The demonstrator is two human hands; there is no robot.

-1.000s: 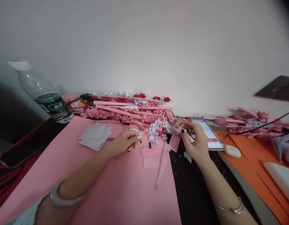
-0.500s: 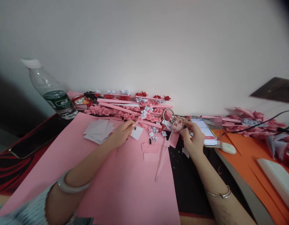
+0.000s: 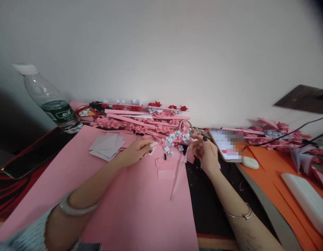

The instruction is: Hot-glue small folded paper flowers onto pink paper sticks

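My left hand (image 3: 137, 152) is closed in a pinch above the pink sheet (image 3: 140, 205), holding a paper flower stem. The stem is mostly hidden, and its white paper flowers (image 3: 177, 136) point right towards my other hand. Fingers curled and closed, my right hand (image 3: 205, 153) is at the right of these flowers; what it grips, if anything, is hidden. Beside its fingertips a long translucent rod (image 3: 178, 176) slants down over the pink sheet. Several loose white paper flowers (image 3: 170, 153) lie below the cluster, with small pink paper strips (image 3: 165, 173) nearer to me.
White paper squares (image 3: 106, 146) lie left of my left hand. Pink paper stems (image 3: 130, 118) with flowers line the wall, near a tape roll (image 3: 186, 125). A water bottle (image 3: 58, 108) stands left; a lit phone (image 3: 224, 148), white case (image 3: 250, 162) and orange sheets (image 3: 268, 181) are right.
My left hand has lowered the flower stem, so its flowers sit lower and further right. My right hand has moved left towards them. The view has shifted slightly.
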